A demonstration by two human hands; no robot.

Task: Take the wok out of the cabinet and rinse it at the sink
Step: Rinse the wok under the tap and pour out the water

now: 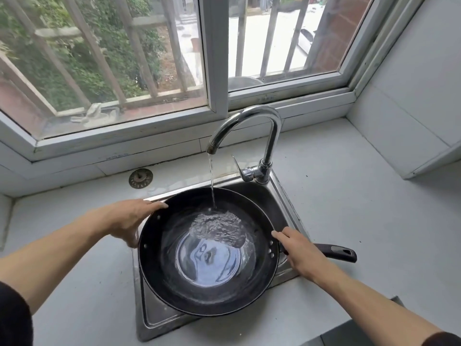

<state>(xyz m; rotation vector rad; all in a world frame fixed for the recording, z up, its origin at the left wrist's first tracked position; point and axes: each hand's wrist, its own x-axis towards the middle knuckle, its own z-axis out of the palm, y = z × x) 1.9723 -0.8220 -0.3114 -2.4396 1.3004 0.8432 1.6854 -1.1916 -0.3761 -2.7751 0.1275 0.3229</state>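
Note:
A black wok (159, 275) sits over the steel sink (154, 318), with its black handle (339, 253) pointing right. Water runs from the chrome faucet (269, 131) into the wok and pools in its bottom. My left hand (127, 221) grips the wok's left rim, thumb lying along the top edge. My right hand (296, 250) holds the wok where the handle meets the rim, its index finger stretched along the rim.
A white countertop (349, 196) surrounds the sink. A metal sink strainer (140, 178) lies on the counter behind the sink at the left. The faucet lever (240, 168) points left. A barred window (214, 51) stands behind, and a white wall panel (411, 121) rises at the right.

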